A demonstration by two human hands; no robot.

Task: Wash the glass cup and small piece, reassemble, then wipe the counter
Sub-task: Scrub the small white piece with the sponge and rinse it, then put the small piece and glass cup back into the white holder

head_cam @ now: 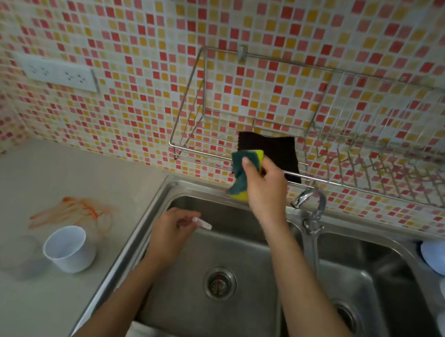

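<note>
Clear glass cup (pixel 21 256) on its side on the pale counter (pixel 21 173), small white plastic piece (pixel 203 223) pinched above the left steel basin (pixel 235 239)

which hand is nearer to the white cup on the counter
Left. The left hand, pinching a small white piece, is over the sink's left edge, just right of the white cup. The right hand holds a sponge up by the wall rack, farther away.

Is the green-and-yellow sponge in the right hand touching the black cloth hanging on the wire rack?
Cannot tell. In the head view the green-and-yellow sponge, gripped by the right hand, overlaps the black cloth on the wire rack, hiding any contact or gap.
</note>
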